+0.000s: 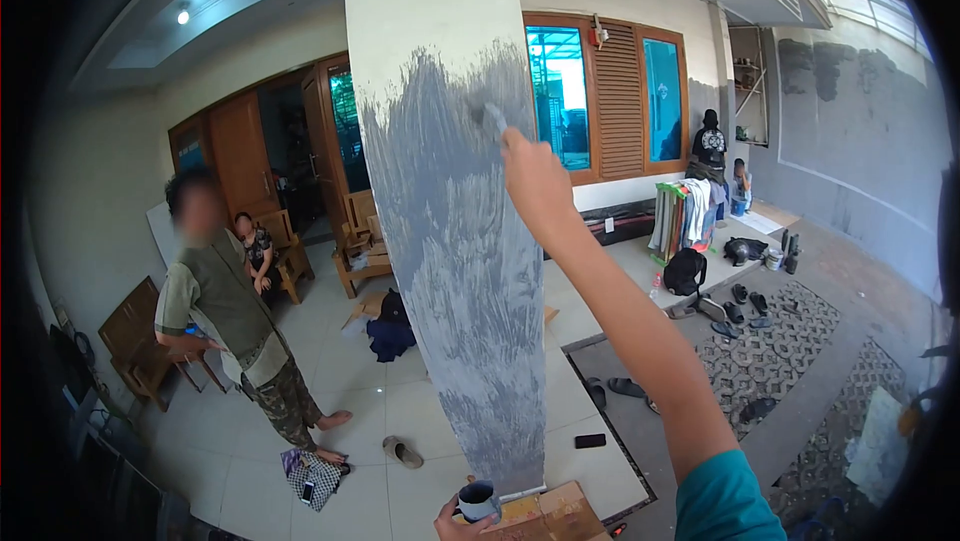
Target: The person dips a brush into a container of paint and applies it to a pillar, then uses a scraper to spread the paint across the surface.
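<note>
My right hand (538,177) is raised and closed around a paintbrush (495,121), its bristles against the upper part of a pillar (440,21). Streaky grey paint (460,271) covers the pillar below that height, with a ragged upper edge over the cream surface. Low at the bottom of the view, my left hand (455,523) grips a small dark cup (478,501) with grey smears on it. What the cup contains is too dark to tell.
Cardboard (560,516) lies at the pillar's foot, with a black phone (590,441) on the tiles nearby. A person (225,311) stands at left; another sits on a wooden chair (292,251) behind. Sandals (735,311) and a backpack (685,271) lie at right.
</note>
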### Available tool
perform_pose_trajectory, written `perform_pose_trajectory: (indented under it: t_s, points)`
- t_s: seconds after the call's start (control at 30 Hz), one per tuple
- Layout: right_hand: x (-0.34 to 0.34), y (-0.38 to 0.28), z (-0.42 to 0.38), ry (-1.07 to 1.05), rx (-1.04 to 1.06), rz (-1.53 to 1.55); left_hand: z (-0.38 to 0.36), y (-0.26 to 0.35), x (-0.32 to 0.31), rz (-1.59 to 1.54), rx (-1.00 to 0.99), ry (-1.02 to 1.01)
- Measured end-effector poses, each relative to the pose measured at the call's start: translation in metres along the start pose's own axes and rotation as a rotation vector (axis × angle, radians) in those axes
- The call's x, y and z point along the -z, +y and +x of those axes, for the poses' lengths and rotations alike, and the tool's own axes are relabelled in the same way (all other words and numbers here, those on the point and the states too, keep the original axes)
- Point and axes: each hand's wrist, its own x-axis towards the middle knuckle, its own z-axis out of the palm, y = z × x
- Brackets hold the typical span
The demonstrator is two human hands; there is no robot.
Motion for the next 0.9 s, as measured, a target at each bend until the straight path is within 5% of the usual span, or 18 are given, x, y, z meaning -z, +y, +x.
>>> perform_pose_trajectory:
  t_s: [0.17, 0.37, 0.57, 0.63, 0.8, 0.9]
  points:
    - [0.012, 0.009, -0.016, -0.141, 0.039, 0.02, 0.003, -0.027, -0.006, -0.01, 0.018, 0.08]
    - [-0.007, 0.002, 0.012, 0.121, 0.128, 0.134, 0.002, -0.001, -0.007, 0.026, -0.048, -0.024]
    - [-0.02, 0.018, -0.08, -0.089, 0.14, 0.162, -0.001, -0.006, -0.005, -0.105, -0.031, 0.029]
    - [-0.011, 0.006, -0.065, -0.025, 0.171, 0.207, -0.007, 0.017, -0.001, -0.154, 0.069, 0.049]
    - [0.007, -0.028, 0.034, 0.198, 0.204, 0.143, 0.004, 0.016, 0.004, 0.072, -0.041, 0.102]
    - [-0.007, -0.029, 0.061, 0.103, 0.096, -0.032, 0.011, -0.012, 0.005, 0.111, -0.059, 0.118]
